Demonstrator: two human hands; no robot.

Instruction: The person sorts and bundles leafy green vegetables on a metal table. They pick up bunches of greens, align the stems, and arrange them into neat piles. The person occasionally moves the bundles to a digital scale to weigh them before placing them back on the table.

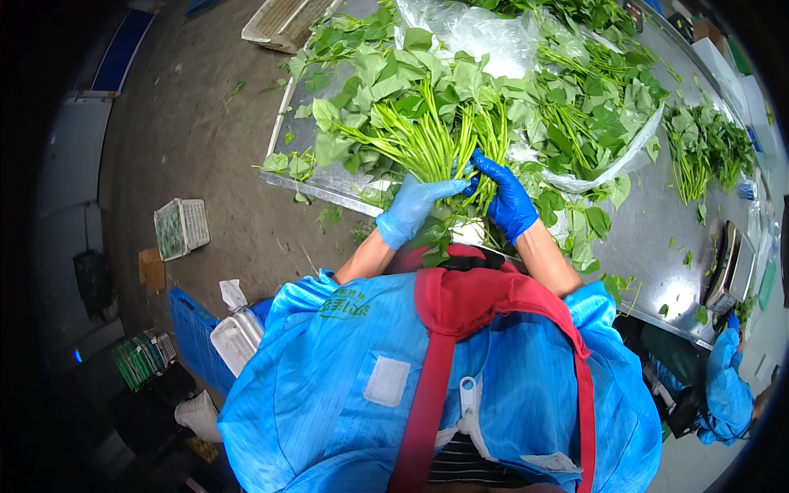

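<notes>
My left hand [412, 206], in a light blue glove, grips a large bunch of leafy green stems [425, 138] near their lower ends. The stems fan out away from me, with broad leaves at the far end. My right hand [506, 194], in a darker blue glove, holds a smaller group of stems [492, 142] against the right side of that bunch. The fingers of both hands meet around the stems, and some fingertips are hidden. Both hands are above the near edge of a metal table [641, 246].
More leafy stems [576, 123] lie to the right on clear plastic sheeting [481, 31]. A separate bunch [693, 154] rests farther right, beyond which stands a scale [727, 265]. A co-worker in blue [727, 388] is at far right. Crates [196, 223] stand on the floor at left.
</notes>
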